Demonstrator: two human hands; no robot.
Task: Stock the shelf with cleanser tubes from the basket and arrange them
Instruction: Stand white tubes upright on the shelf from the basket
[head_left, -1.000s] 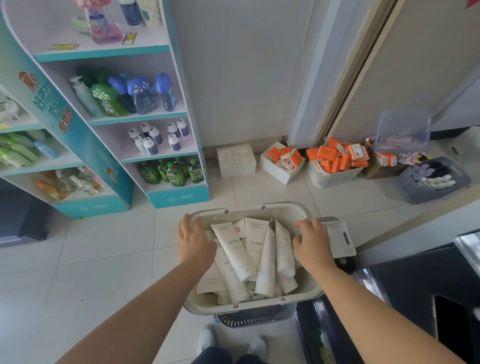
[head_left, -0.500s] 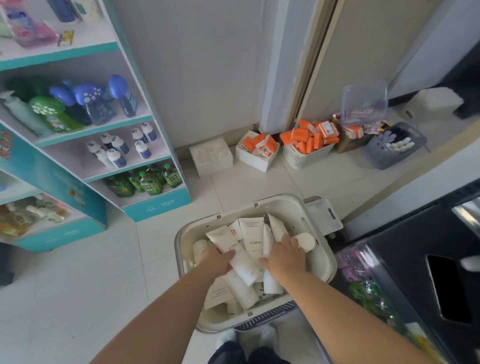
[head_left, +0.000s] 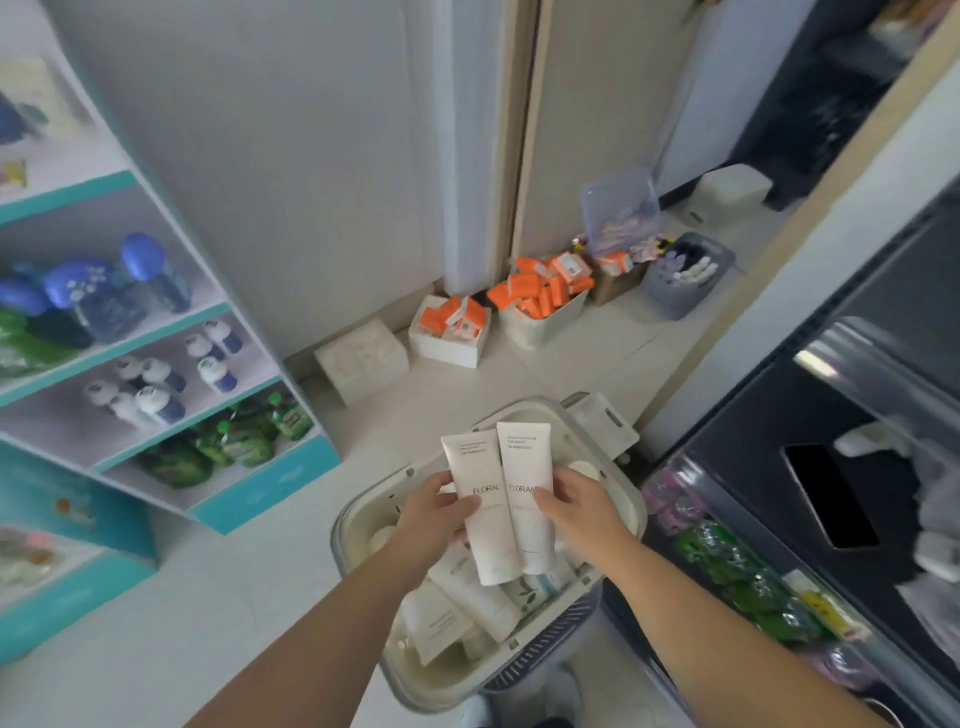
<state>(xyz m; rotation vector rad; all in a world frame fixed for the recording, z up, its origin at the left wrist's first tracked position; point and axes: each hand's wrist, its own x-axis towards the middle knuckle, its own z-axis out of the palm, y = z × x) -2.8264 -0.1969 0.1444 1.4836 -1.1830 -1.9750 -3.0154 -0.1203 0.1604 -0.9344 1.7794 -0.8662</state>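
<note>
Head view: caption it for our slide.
Left hand grips the left tube, right hand the right tube, both above the basket.

Head-worn wide-angle camera looking forward and steeply down, sitting close above basket (head_left: 348, 525); shelf (head_left: 249, 499) bending along left edge of view.

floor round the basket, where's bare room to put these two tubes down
Bare tile lies left of the basket, between it and the teal shelf unit, and ahead of it, before the white box. Crowded: the wall foot with the orange packet boxes, and the basket itself.
</note>
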